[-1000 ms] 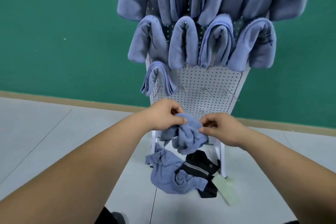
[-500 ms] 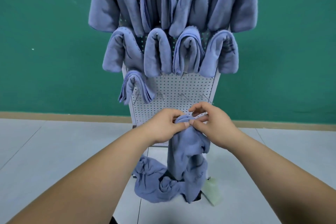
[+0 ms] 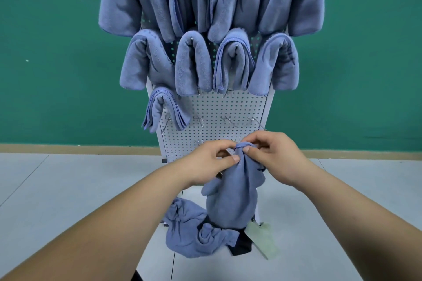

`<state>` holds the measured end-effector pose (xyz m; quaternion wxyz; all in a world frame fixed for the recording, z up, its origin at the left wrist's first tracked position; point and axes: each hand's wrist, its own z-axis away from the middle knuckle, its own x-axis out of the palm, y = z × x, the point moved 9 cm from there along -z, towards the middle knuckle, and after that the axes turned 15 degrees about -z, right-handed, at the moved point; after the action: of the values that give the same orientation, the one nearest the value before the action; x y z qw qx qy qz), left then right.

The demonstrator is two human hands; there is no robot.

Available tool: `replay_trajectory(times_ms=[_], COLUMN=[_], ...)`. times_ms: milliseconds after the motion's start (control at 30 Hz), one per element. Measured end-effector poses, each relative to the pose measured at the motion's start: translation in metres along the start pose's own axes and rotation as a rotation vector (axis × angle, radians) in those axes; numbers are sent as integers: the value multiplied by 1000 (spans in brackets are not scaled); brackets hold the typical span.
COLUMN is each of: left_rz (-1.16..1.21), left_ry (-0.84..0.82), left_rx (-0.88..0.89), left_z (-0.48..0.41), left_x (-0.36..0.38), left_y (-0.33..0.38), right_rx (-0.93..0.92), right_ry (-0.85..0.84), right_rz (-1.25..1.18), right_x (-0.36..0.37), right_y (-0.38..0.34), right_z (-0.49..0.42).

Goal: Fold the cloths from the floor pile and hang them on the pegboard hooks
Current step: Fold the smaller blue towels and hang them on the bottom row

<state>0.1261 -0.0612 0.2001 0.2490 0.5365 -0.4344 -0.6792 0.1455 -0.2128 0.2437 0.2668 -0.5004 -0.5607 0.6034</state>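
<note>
our left hand (image 3: 205,164) and right hand (image 3: 278,157) pinching a blue cloth (image 3: 235,201) at frame centre, pegboard (image 3: 217,107) behind, pale tag (image 3: 262,242) lower right unreadable

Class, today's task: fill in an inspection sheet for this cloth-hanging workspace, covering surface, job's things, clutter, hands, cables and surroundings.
Surface: pale grey floor with thin seams.
Job's things: white pegboard stands upright; folded hung cloths fill its upper rows, with one more below them at the left; bare hooks beside that one; held cloth hangs unfolded; floor pile of crumpled blue cloth at the board's foot.
Clutter: dark item and pale green item lie partly under the pile.
Grippers: left hand and right hand both pinch the held cloth's top edge.
Cables: nothing seen.
Surroundings: green wall, tan skirting.
</note>
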Motion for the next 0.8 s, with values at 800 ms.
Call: replay_trajectory(times_ms=[800], left_rz=[-779], left_ry=[36], left_rx=[-183], left_z=[16], left_x=[-103], left_y=[-72], right_rx=[222], right_ry=[20], right_rz=[714], right_x=[-93], right_y=[62], right_z=[-4])
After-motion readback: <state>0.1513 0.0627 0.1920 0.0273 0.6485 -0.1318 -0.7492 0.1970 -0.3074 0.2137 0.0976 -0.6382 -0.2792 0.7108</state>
